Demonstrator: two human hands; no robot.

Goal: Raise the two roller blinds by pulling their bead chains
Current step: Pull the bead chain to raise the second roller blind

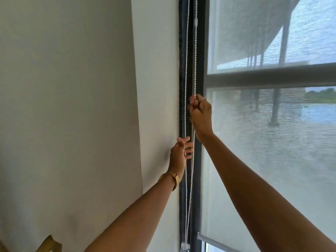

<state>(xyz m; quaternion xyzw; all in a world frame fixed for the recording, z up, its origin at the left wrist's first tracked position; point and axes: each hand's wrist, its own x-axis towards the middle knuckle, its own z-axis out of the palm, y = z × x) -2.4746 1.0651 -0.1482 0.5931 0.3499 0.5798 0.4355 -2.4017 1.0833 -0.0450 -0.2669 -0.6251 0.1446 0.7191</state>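
Observation:
A white bead chain (195, 57) hangs as a loop along the dark window frame (199, 51), with a second strand (186, 70) to its left. My right hand (201, 113) is raised and shut in a fist on the right strand. Lower down, my left hand (180, 153) has its fingers spread next to the chain, holding nothing that I can see. A grey see-through roller blind (272, 151) covers the window to the right. Its bottom bar (214, 242) sits low, with a strip of bare glass below it.
A white wall (72, 106) fills the left side. A clear plastic chain holder (185, 247) sits at the foot of the loop. A yellowish object (49, 244) pokes in at the bottom left. A horizontal window bar (272, 75) shows through the blind.

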